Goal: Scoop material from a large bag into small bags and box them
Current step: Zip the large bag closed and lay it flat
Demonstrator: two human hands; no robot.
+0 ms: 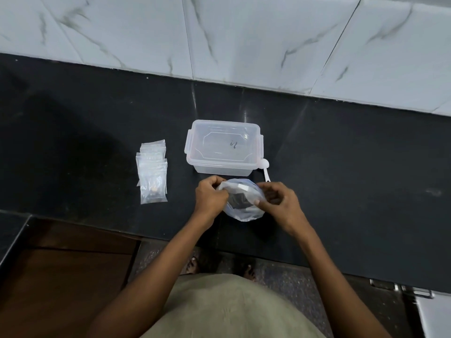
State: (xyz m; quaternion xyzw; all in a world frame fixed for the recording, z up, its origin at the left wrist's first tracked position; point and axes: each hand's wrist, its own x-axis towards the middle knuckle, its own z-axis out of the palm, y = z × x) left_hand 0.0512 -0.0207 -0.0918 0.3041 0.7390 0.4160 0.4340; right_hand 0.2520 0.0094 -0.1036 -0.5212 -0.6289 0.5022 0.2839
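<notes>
A large clear bag [241, 206] with dark material inside stands on the black counter [341, 167] near its front edge. My left hand [211, 197] pinches the bag's top edge on the left side. My right hand [277, 201] pinches the top edge on the right. Just behind the bag sits a clear plastic box [223, 148] with clip flaps, its inside bare. A white scoop [265, 170] lies against the box's right front corner. A pile of small clear bags [152, 173] lies flat to the left.
A white marble-patterned wall [244, 40] rises behind the counter. Below the counter's front edge at the left is a brown wooden surface [61, 276]. A metal fitting [415, 292] shows at the lower right.
</notes>
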